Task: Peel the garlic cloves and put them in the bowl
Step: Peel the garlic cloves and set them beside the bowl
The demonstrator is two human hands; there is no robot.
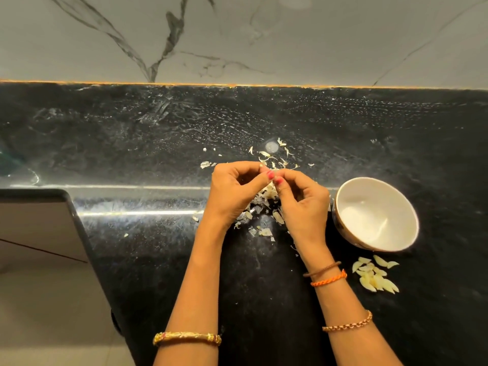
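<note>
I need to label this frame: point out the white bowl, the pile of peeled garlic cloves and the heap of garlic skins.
white bowl (pixel 380 196), head view, on its far inner wall.
pile of peeled garlic cloves (pixel 376 280), head view, middle of the pile.
heap of garlic skins (pixel 266 194), head view, top of the heap between the hands.

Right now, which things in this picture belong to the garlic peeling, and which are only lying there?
Belong to the job:
- left hand and right hand, together pinching a clove
- white bowl, nothing visible in it
- heap of cloves near the bowl

Just lying about:
- papery skins scattered on the black counter
- grey panel at far left
</note>
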